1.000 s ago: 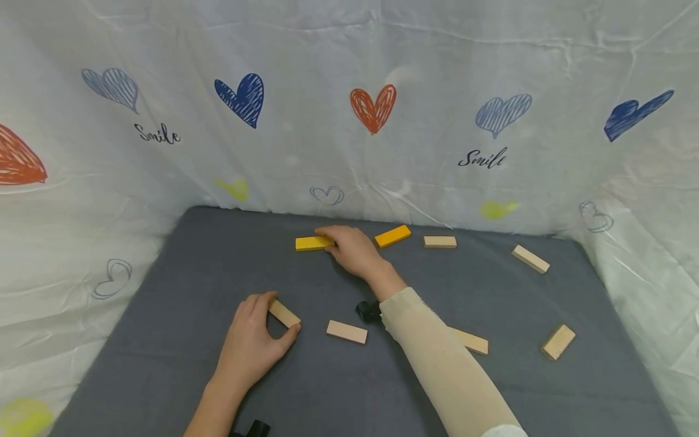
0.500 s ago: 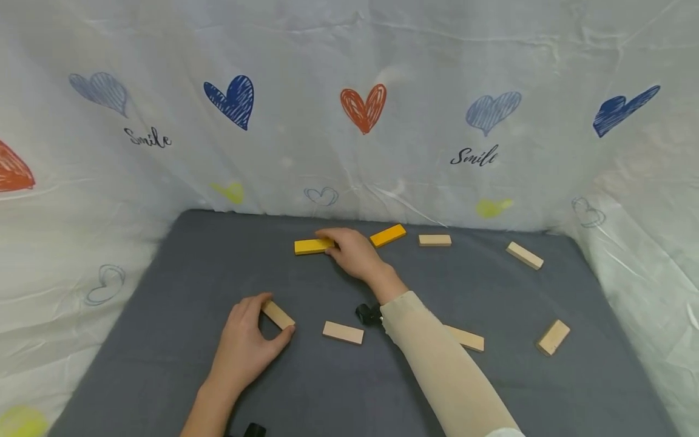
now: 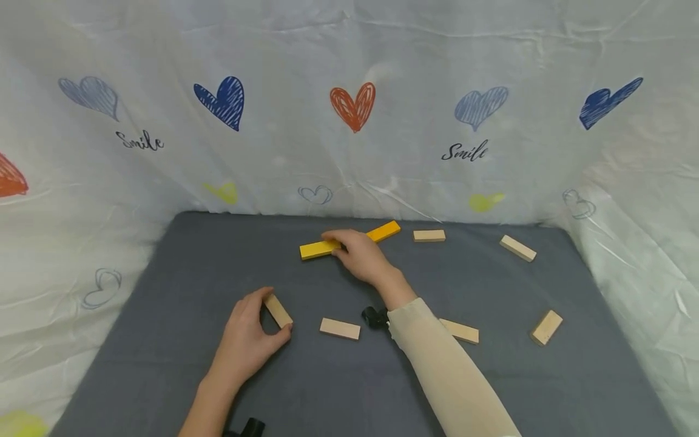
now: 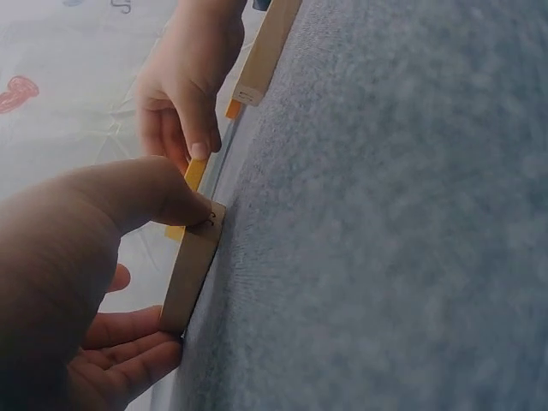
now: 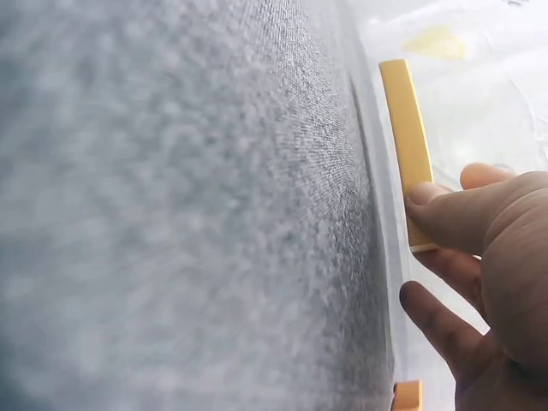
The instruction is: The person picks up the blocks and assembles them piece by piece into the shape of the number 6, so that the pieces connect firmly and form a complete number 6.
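Note:
My left hand point(image 3: 243, 343) pinches a plain wooden block point(image 3: 278, 311) between thumb and fingers, one at each end of it. In the left wrist view this wooden block point(image 4: 190, 278) lies low along the grey cloth. Farther back, my right hand point(image 3: 363, 258) grips the right end of a yellow block point(image 3: 317, 250), with the thumb on its near side. The right wrist view shows most of that yellow block point(image 5: 404, 128) sticking out past the thumb. An orange block point(image 3: 384, 230) lies just behind the right hand, which covers its left end from the head view.
Several plain blocks lie apart on the grey cloth point(image 3: 349, 388): one block point(image 3: 340, 328) between the arms, one block point(image 3: 429, 235) at the back, another block point(image 3: 546, 328) at the right. The right sleeve point(image 3: 448, 370) partly covers a block point(image 3: 460, 331). A white heart-printed sheet point(image 3: 273, 164) stands behind.
The right hand has shifted the yellow block right, close to the orange one, and turned it slightly. The left hand's block has turned to a steeper angle. The head view has drifted a little.

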### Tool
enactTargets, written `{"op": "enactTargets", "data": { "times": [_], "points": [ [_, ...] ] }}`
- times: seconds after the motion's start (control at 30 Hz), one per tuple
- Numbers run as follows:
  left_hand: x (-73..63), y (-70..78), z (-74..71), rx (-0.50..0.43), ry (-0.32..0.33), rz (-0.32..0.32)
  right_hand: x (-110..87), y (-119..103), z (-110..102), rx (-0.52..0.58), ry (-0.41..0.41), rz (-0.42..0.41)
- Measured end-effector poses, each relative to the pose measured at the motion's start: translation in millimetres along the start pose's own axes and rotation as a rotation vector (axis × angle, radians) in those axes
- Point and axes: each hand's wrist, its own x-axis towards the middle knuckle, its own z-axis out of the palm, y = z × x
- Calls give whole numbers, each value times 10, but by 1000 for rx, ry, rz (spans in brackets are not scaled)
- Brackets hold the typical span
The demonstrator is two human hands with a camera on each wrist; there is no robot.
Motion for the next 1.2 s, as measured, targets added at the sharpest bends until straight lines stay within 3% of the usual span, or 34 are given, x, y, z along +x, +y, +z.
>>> {"op": "enactTargets", "data": {
  "times": [0.37, 0.7, 0.97, 1.2],
  "points": [
    [172, 148, 51, -52, -28, 75, -158, 32, -50, -1, 42, 0],
    [359, 231, 195, -96, -76, 160, -355, 81, -43, 27, 49, 47],
    [416, 287, 308, -165, -181, 170, -522, 120, -43, 60, 70, 67],
    [398, 372, 375, -167, -193, 180, -578, 136, -91, 75, 86, 70]
  ]
}}
